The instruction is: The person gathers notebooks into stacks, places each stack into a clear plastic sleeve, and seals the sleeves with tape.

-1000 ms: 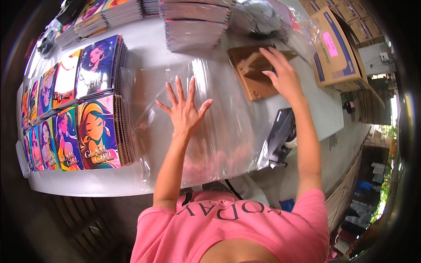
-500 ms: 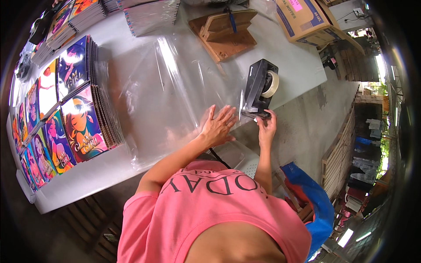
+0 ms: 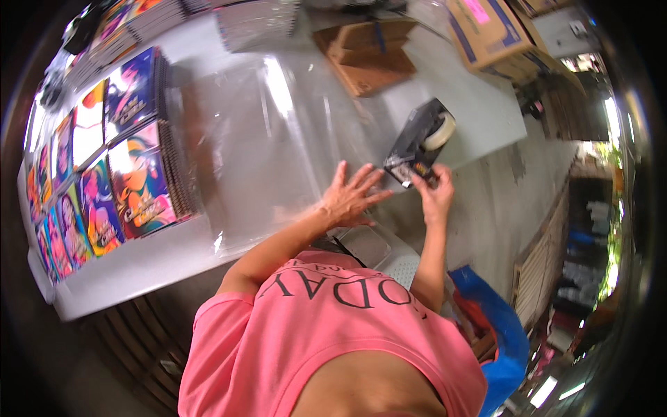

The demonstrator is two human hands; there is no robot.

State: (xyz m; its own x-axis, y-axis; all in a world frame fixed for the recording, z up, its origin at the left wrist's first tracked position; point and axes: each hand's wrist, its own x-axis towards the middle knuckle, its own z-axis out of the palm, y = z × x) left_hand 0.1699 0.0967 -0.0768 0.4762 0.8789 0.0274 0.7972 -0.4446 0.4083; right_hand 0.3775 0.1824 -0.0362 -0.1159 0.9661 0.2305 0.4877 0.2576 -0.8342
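Note:
My left hand (image 3: 349,197) is open, fingers spread, lying on the near right edge of a clear plastic sheet (image 3: 240,139) spread over the table. Just right of it, a black tape dispenser (image 3: 408,146) stands at the table's edge, holding a roll of pale tape (image 3: 441,132). My right hand (image 3: 437,194) is closed in a pinch at the dispenser's near, cutting end, on what looks like the tape's loose end; the strip itself is too small and blurred to make out. To the left, stacks of spiral notebooks (image 3: 142,177) with colourful covers stand beside the sheet.
A brown wooden stand (image 3: 372,59) is at the back of the table, with a cardboard box (image 3: 493,35) to its right. More spiral notebooks (image 3: 257,24) are stacked at the back. A blue cloth (image 3: 497,333) hangs at my right, below the white table's (image 3: 486,128) level.
The view has shifted a little, moving the scene slightly right. My left hand's fingers are spread wider. My right hand stays at the dispenser's near end, its fingers now higher against it.

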